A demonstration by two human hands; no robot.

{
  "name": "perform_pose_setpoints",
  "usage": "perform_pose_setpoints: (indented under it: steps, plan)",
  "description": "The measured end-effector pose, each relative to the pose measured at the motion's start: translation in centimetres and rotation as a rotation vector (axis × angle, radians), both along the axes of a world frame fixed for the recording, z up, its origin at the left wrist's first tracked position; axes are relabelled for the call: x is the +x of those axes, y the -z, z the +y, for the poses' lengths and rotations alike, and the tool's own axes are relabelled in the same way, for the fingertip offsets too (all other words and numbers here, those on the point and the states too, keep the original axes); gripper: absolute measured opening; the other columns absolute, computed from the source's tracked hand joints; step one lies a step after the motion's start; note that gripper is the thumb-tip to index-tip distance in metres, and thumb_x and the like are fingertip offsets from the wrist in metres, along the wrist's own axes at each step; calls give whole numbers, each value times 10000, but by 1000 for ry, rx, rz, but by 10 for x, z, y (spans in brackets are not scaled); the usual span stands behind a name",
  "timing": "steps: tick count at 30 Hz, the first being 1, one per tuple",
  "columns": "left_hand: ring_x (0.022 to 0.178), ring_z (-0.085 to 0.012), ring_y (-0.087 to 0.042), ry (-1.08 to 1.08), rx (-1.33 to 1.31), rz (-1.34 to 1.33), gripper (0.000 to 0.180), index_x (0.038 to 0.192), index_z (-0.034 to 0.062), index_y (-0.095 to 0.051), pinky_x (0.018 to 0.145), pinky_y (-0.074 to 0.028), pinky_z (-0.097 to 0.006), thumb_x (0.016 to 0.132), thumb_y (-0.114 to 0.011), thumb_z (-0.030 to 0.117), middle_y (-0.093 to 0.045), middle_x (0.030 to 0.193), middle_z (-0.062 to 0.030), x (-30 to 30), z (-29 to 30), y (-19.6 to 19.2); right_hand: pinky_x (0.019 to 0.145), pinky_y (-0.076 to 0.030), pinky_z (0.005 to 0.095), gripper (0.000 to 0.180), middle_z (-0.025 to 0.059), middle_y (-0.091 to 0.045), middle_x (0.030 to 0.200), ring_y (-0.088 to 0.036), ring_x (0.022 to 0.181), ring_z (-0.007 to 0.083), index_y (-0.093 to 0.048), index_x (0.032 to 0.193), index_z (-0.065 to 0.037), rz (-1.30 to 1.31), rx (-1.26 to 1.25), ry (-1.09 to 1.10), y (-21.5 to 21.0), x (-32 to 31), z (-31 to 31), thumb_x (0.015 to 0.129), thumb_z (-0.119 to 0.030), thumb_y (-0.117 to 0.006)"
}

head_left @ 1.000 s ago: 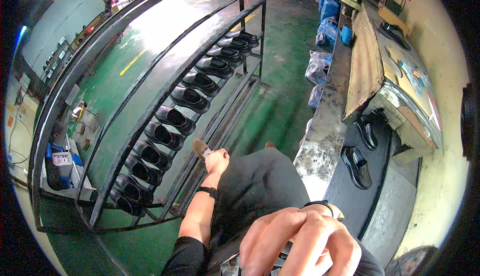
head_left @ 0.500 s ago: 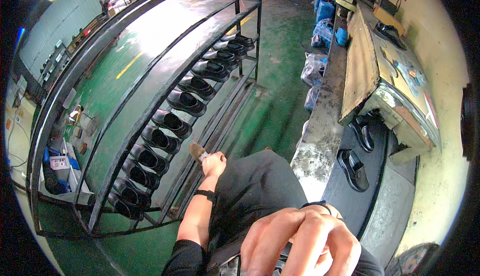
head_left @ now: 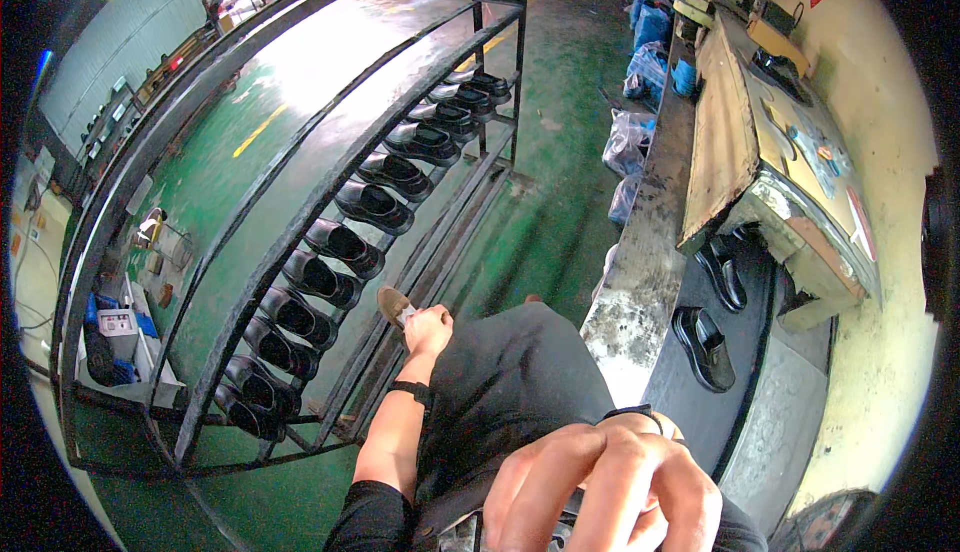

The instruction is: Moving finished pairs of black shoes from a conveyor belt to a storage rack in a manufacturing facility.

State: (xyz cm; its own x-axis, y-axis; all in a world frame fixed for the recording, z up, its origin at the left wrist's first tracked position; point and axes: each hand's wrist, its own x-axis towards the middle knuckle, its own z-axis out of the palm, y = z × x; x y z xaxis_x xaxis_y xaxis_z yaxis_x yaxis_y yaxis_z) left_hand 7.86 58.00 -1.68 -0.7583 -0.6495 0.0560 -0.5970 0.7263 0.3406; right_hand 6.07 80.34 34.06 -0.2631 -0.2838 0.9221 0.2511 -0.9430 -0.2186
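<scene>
My left hand (head_left: 428, 331) is curled closed at the edge of my dark-trousered leg (head_left: 505, 367), with a black band on its wrist. Just beyond it shows a brown shoe (head_left: 393, 304) on my foot. Close in front, my right hand (head_left: 605, 487) is raised with its fingers bent downward; whatever they hold, if anything, is hidden beneath them. To my right, a black slip-on shoe (head_left: 703, 349) lies on a dark conveyor belt (head_left: 665, 407). Another black shoe (head_left: 722, 272) lies farther up the belt, near a covered opening.
On the left stands a metal rack (head_left: 330, 167) with a long row of black shoes (head_left: 340, 247). Bagged bundles (head_left: 628, 142) line the far side of the belt's ledge (head_left: 640, 277). A worn hood (head_left: 720, 132) covers the belt's far part, with a black shoe (head_left: 780, 74) on top.
Both black shoes on the belt have shifted slightly nearer to me. My hands stay nearly where they were.
</scene>
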Motion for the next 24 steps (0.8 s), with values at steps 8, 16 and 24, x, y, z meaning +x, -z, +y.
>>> perform_pose_setpoints:
  steps: [8, 16, 24]
  plan:
    - [788, -279, -631, 27, 19, 15, 166, 761, 116, -670, 755, -464, -424, 771, -577, 253, -666, 751, -99, 1, 0, 1, 772, -525, 390, 268, 187, -598, 1040, -600, 874, 304, -668, 925, -109, -22, -148, -32, 2, 5, -28, 804, 79, -520]
    - [814, -271, -635, 11, 73, -75, 189, 772, 103, -663, 767, -459, -434, 776, -573, 269, -672, 772, -94, -9, -8, 4, 809, -515, 408, 308, 191, -592, 1079, -596, 934, 279, -675, 1008, -131, 71, -17, -63, 10, 1, -50, 830, 56, -506]
    - [849, -280, -639, -14, 114, -247, 219, 829, 111, -677, 798, -462, -431, 784, -556, 288, -677, 801, -118, -14, -18, 14, 992, -343, 489, 140, 147, -541, 1156, -485, 1137, 326, -608, 988, -43, 521, 715, 177, 73, -44, -76, 856, -78, -579]
